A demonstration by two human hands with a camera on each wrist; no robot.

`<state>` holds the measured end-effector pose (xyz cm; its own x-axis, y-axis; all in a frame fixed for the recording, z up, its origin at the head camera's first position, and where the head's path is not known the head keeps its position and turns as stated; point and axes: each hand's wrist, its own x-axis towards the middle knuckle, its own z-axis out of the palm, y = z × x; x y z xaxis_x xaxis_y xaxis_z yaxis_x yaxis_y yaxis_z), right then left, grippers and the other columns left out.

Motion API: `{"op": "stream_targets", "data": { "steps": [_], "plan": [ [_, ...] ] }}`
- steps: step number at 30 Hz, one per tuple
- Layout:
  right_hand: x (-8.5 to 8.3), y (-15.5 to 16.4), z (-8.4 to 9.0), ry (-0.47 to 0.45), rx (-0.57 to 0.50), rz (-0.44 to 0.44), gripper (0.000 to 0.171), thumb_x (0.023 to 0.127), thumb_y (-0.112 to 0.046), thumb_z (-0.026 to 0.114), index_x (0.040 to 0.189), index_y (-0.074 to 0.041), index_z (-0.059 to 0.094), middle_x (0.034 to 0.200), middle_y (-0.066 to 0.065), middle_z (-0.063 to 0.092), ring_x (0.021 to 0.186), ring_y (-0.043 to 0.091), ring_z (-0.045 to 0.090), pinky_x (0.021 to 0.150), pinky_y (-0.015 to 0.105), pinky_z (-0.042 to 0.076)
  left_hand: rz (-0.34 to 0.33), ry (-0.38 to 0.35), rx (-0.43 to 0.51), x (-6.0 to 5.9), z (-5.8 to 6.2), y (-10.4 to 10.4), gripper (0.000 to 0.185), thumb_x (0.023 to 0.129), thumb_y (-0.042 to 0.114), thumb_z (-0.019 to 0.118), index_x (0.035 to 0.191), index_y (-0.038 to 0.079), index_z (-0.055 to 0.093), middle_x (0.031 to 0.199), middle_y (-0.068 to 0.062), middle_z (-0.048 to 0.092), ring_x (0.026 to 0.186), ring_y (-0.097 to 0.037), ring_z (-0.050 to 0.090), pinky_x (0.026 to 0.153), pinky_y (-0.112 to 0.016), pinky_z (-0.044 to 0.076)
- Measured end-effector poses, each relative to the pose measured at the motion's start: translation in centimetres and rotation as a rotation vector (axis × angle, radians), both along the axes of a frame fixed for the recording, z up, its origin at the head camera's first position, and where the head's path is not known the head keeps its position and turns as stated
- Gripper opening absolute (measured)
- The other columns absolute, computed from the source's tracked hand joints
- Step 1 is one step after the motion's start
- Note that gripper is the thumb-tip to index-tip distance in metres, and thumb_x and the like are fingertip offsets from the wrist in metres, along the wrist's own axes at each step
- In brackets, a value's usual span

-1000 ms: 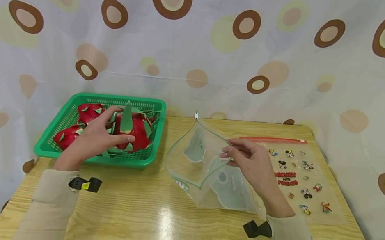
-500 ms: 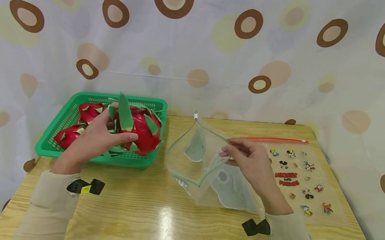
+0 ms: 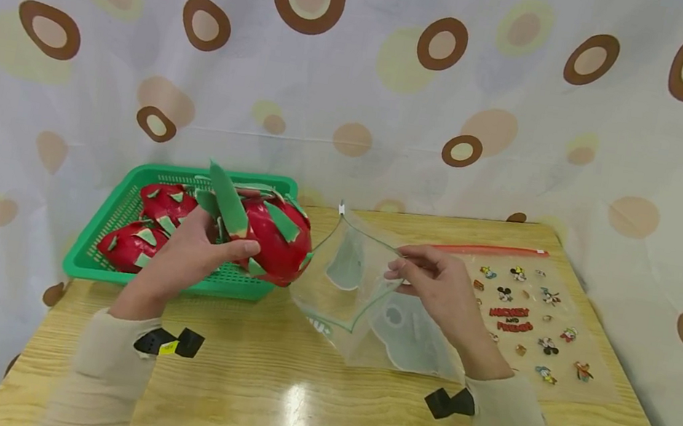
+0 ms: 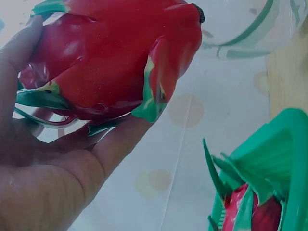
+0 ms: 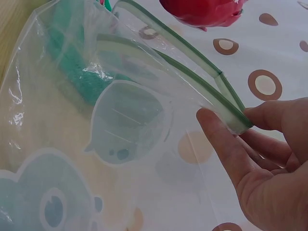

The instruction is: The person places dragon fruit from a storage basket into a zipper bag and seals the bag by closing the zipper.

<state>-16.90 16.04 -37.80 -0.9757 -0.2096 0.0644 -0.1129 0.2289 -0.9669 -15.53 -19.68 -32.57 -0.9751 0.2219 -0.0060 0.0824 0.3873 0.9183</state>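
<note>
- Our left hand [image 3: 191,260] curls its fingers and thumb round a red dragon fruit [image 3: 272,236], holding it in the air just above the near right corner of the green basket [image 3: 117,209].
- From the left wrist view the fruit [image 4: 115,57] sits deep in the palm, its green scales poking out between our fingers, so we judge the hold secure.
- Our right hand [image 3: 442,291] pinches the green zip edge of the clear bag [image 3: 367,305] between thumb and fingertips [image 5: 221,139], lifting that side so the mouth gapes toward the basket.
- The bag lies on the wooden table [image 3: 300,398] to the right of the basket, and the fruit's tip is just beside its open mouth, not yet inside.
- To do this well, we think the mouth needs to stay wide: the near lip looks slack, so a higher lift of the pinched edge would help.
- We would lead with the narrow end of the fruit, since the stiff scales could catch on the zip strip.
- Two more dragon fruits [image 3: 147,228] lie in the basket.
- A second bag [image 3: 537,323] with cartoon prints lies flat on the table, well to the right of the basket, behind our right hand.
</note>
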Motion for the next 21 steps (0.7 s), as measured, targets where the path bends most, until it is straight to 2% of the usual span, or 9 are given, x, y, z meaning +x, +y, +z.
{"op": "stream_targets", "data": {
  "steps": [5,10,12,15,17,21],
  "plan": [
    [0.0,-0.3,-0.1,-0.009,-0.007,0.004,0.032,0.1,-0.014,0.059,0.128,0.001,0.061,0.112,0.024,0.069,0.091,0.012,0.073,0.076,0.03,0.061,-0.051,0.0,0.084,-0.1,-0.6,1.4,0.048,0.091,0.032,0.073,0.127,0.013,0.047,0.116,-0.008,0.066,0.089,-0.021,0.073,0.084,-0.038,0.058],
    [0.0,-0.5,-0.1,-0.02,-0.023,0.016,0.032,0.1,-0.012,0.058,0.129,0.002,0.06,0.113,0.026,0.068,0.091,0.013,0.073,0.078,0.034,0.061,-0.063,-0.016,0.101,0.2,-1.3,2.8,0.044,0.089,0.033,0.074,0.12,0.014,0.05,0.102,-0.009,0.068,0.085,-0.026,0.072,0.085,-0.041,0.057],
    [0.0,-0.6,-0.1,-0.021,-0.029,0.018,0.032,0.1,-0.012,0.058,0.129,0.002,0.06,0.114,0.028,0.067,0.091,0.014,0.073,0.078,0.035,0.061,-0.074,-0.01,0.107,0.3,-1.5,3.3,0.048,0.089,0.033,0.074,0.127,0.017,0.049,0.103,-0.009,0.068,0.088,-0.027,0.072,0.087,-0.04,0.056],
    [0.0,-0.8,-0.1,-0.026,-0.037,0.022,0.03,0.1,-0.012,0.058,0.127,0.001,0.06,0.115,0.029,0.066,0.092,0.016,0.073,0.078,0.037,0.06,-0.094,0.019,0.122,0.5,-2.1,4.1,0.063,0.089,0.031,0.075,0.143,0.026,0.042,0.117,-0.008,0.067,0.101,-0.025,0.07,0.092,-0.039,0.053],
    [0.1,-0.9,-0.1,-0.027,-0.041,0.026,0.029,0.1,-0.012,0.058,0.127,0.001,0.06,0.115,0.029,0.066,0.094,0.02,0.073,0.078,0.037,0.06,-0.113,0.035,0.156,0.5,-2.5,4.6,0.074,0.089,0.029,0.075,0.15,0.032,0.033,0.133,-0.003,0.06,0.115,-0.022,0.065,0.095,-0.039,0.052],
    [0.2,-1.1,-0.1,-0.035,-0.044,0.029,0.029,0.1,-0.012,0.059,0.126,0.0,0.061,0.114,0.026,0.067,0.095,0.022,0.073,0.078,0.036,0.061,-0.148,0.04,0.262,0.5,-3.3,5.7,0.077,0.087,0.026,0.077,0.149,0.03,0.031,0.142,-0.002,0.053,0.128,-0.023,0.056,0.096,-0.033,0.053]
  ]
}}
